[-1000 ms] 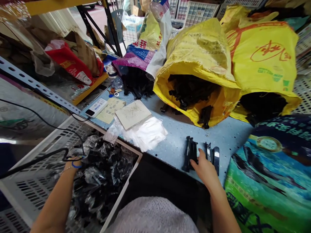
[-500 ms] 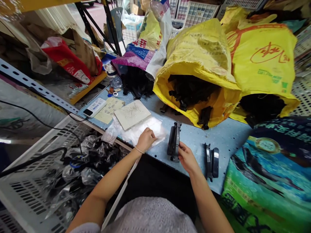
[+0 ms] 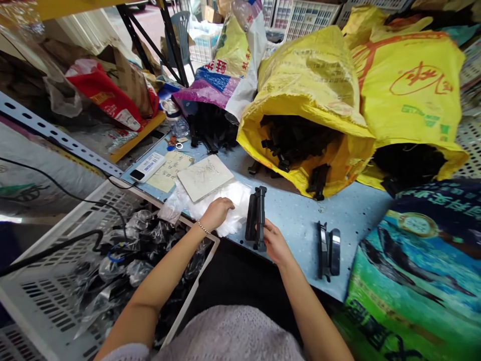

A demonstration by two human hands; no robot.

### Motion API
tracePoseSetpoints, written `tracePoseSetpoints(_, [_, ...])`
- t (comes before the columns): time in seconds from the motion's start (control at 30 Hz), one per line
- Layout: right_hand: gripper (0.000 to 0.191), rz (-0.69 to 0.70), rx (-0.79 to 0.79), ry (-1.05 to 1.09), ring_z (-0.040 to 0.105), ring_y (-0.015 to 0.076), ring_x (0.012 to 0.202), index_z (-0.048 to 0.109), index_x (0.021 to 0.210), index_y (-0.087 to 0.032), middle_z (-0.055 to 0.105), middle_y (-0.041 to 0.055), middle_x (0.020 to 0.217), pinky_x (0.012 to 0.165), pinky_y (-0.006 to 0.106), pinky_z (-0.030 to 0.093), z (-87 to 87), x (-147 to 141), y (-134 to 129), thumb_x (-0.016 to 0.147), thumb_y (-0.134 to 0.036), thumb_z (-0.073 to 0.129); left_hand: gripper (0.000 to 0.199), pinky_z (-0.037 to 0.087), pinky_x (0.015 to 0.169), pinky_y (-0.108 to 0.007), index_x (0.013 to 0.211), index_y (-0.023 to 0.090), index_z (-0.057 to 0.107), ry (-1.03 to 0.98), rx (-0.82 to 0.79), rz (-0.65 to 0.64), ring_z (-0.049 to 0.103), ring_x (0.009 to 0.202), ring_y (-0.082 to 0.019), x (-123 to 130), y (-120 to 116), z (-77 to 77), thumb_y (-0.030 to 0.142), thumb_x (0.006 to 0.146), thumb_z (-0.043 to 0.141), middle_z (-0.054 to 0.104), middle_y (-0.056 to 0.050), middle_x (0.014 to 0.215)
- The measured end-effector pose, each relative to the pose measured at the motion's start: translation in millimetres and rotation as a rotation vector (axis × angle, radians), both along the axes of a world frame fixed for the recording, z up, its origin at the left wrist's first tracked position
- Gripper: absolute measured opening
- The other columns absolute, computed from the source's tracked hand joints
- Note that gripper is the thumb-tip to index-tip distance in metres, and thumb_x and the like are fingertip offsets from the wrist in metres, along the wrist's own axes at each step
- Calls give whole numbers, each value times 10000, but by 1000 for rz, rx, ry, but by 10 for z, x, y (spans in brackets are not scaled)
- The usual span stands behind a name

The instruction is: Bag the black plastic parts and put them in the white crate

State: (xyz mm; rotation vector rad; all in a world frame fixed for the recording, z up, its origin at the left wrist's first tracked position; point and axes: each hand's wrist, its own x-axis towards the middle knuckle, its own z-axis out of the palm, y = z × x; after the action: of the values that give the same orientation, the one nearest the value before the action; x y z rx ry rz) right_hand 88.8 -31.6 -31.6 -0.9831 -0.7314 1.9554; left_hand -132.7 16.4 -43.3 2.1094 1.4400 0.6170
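Note:
My right hand (image 3: 276, 244) grips a long black plastic part (image 3: 257, 218) by its right side, upright over the front of the blue table. To its left, my left hand (image 3: 217, 213) rests on clear plastic bags (image 3: 235, 193), fingers drawn together; whatever lies between the fingertips is too small to make out. A grey square board (image 3: 205, 178) lies on top of those bags. Another black part (image 3: 328, 250), with a glossy face, stands on the table to the right of my right hand.
Yellow sacks (image 3: 308, 85) of black parts stand behind, a purple bag (image 3: 206, 95) beside them. At the lower left a white crate (image 3: 48, 291) holds bagged parts. A blue-green sack (image 3: 417, 271) fills the right. A phone (image 3: 147, 167) and bottle (image 3: 176, 120) sit at the back left.
My right hand has moved left with the black part, closer to the plastic bags. My left hand has shifted slightly left across the bags.

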Motion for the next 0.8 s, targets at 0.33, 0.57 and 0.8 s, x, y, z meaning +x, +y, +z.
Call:
tracePoseSetpoints(0.33, [296, -17, -177, 200, 683, 162, 752, 714, 1008, -179, 734, 62, 1057, 718, 304, 560, -258, -149, 76, 740, -282, 784, 429, 541, 887, -358, 1219, 136, 622, -143, 60, 83, 635, 1012, -193, 112, -151, -5, 25, 831, 476, 624, -126, 1248])
tracePoseSetpoints(0.57, [220, -71, -128, 118, 667, 160, 684, 712, 901, -182, 725, 18, 809, 687, 300, 559, -236, 31, -9, 733, -298, 794, 397, 504, 962, -460, 1055, 123, 686, 167, 219, 93, 590, 1087, -260, 92, -195, 70, -43, 800, 432, 601, -154, 1286])
tracePoseSetpoints(0.8, [336, 278, -178, 105, 699, 186, 678, 698, 1025, -160, 741, 101, 981, 607, 299, 564, -116, 263, -274, 750, -342, 767, 559, 576, 863, -347, 1222, 174, 605, -172, -12, 76, 662, 913, -161, 70, -123, 134, -30, 722, 461, 532, -114, 1356])
